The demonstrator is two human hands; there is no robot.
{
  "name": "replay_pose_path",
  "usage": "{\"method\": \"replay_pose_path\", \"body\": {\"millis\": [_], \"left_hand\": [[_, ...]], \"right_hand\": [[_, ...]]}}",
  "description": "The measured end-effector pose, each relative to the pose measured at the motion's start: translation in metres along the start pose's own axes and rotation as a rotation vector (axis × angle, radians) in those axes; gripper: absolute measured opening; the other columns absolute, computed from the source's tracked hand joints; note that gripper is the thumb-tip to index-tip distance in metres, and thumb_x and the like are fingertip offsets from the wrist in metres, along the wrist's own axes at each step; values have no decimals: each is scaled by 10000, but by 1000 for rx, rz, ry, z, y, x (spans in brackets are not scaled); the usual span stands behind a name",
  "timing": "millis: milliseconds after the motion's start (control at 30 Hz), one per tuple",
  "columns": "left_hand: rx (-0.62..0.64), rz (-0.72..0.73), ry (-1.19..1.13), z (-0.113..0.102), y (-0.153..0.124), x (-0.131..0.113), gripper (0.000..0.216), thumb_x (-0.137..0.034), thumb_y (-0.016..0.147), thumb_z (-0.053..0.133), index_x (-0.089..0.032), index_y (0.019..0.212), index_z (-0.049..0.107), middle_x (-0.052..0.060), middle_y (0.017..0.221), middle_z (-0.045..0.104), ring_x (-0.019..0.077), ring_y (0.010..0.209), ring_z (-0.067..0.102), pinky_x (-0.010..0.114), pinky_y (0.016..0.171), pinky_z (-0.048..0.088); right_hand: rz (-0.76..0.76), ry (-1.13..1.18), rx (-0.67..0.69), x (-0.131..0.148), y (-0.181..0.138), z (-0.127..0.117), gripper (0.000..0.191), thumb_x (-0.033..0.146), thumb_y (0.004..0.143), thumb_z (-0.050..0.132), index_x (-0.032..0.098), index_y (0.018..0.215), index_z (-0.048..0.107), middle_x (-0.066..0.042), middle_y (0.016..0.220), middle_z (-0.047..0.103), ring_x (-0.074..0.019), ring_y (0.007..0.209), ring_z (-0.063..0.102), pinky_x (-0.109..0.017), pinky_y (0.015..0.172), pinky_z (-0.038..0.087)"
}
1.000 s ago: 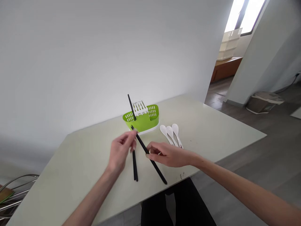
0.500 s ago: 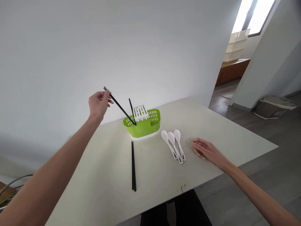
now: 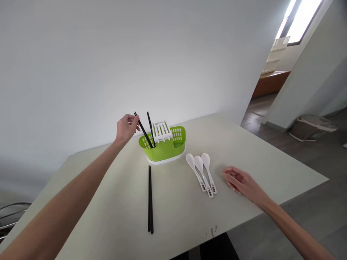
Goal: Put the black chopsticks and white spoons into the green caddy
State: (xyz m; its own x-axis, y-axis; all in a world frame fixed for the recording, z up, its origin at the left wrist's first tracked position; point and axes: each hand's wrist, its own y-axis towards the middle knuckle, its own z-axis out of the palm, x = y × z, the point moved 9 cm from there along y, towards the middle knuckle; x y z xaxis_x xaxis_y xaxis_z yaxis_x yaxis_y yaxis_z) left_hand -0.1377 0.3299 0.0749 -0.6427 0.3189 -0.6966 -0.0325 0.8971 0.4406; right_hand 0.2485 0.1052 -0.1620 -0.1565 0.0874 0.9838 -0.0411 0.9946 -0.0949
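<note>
Left hand (image 3: 127, 128) stretched forward above a pale worktop (image 3: 257, 159), fingers pinched on a pair of black chopsticks (image 3: 146, 134) near the upper ends. Pair held at a slant, lower ends down inside the left end of a green basket (image 3: 162, 152), a grip so high probably meant to keep the fingers clear of the basket's edge. In that same end, other standing chopsticks (image 3: 150, 125), also black, more upright and leaning slightly, likely propped by the basket's sides; too close together to count. Across the middle of the basket, a white slatted rack (image 3: 162, 130), with room left at either end. Behind, a plain wall (image 3: 135, 65). On the worktop in front of the basket, two lying chopsticks (image 3: 151, 202), side by side and pointing towards it, perhaps laid so as a matched pair. To their right, three white spoons (image 3: 198, 164), bowls towards the wall, handles towards the person, probably for easy picking up. Farther right, the right hand (image 3: 240, 182), fingers loosely curled and part open, nothing visible in them. Cannot tell whether resting on the worktop or just above it.
</note>
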Motion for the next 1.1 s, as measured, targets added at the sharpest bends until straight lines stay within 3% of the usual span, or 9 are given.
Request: {"method": "replay_pose_path", "body": {"millis": [233, 400, 600, 733, 800, 900, 933, 1033, 1100], "left_hand": [[19, 12, 26, 23, 6, 10, 216, -390, 965, 612, -189, 889, 595, 32, 799, 712, 135, 531, 664, 251, 480, 498], [61, 49, 122, 32, 8, 9, 244, -425, 964, 623, -184, 931, 641, 15, 764, 722, 148, 548, 682, 281, 612, 556], [44, -8, 79, 14, -12, 22, 348, -509, 971, 593, -194, 1114, 633, 27, 860, 725, 147, 587, 689, 268, 582, 533], [-55, -50, 148, -11, -45, 46, 334, -536, 980, 544, -213, 1055, 580, 55, 945, 731, 164, 664, 685, 284, 624, 519], [57, -56, 295, -6, -72, 59, 297, -516, 980, 521, -225, 956, 570, 73, 958, 742, 204, 767, 702, 313, 696, 518], [464, -92, 533, 28, -134, 78, 341, -563, 966, 511, -233, 910, 574, 98, 967, 757, 267, 854, 715, 357, 734, 510], [548, -127, 613, 34, -156, 83, 375, -594, 964, 497, -230, 937, 583, 114, 987, 758, 294, 883, 719, 376, 735, 509], [653, -148, 785, 45, -207, 78, 445, -602, 979, 443, -195, 1031, 614, 175, 1085, 747, 357, 962, 718, 432, 764, 510], [697, -137, 851, 49, -227, 70, 416, -517, 999, 410, -172, 1044, 639, 194, 1088, 743, 358, 942, 725, 441, 765, 511]], "right_hand": [[11, -21, -24, -2, -1, -2, 502, 708, 935, 621, 209, 987, 626, 45, 643, 492, -114, 566, 398, -261, 521, 336], [22, -46, -48, -3, -1, -4, 524, 726, 930, 610, 206, 994, 631, 43, 638, 497, -117, 565, 401, -265, 526, 339], [19, -63, -66, 0, -3, -3, 527, 738, 901, 627, 214, 957, 638, 38, 629, 495, -127, 561, 408, -275, 528, 345], [13, -82, -79, 3, -4, -3, 541, 752, 889, 625, 215, 954, 636, 33, 617, 506, -134, 559, 412, -284, 531, 354], [8, -88, -78, 3, -4, -2, 545, 751, 889, 626, 210, 959, 636, 33, 614, 510, -130, 554, 409, -281, 527, 354], [-12, -95, -79, 2, -5, -3, 535, 735, 894, 634, 205, 971, 644, 30, 623, 521, -126, 551, 417, -275, 523, 361], [-21, -98, -80, 2, -5, -3, 532, 731, 895, 636, 205, 974, 648, 30, 627, 526, -126, 550, 422, -275, 522, 365], [-39, -111, -83, 0, -6, -4, 528, 726, 899, 637, 205, 985, 655, 31, 637, 532, -126, 554, 436, -274, 532, 381], [-41, -127, -92, 0, -7, -4, 538, 733, 900, 634, 203, 990, 654, 35, 638, 529, -127, 561, 441, -276, 548, 389]]}}
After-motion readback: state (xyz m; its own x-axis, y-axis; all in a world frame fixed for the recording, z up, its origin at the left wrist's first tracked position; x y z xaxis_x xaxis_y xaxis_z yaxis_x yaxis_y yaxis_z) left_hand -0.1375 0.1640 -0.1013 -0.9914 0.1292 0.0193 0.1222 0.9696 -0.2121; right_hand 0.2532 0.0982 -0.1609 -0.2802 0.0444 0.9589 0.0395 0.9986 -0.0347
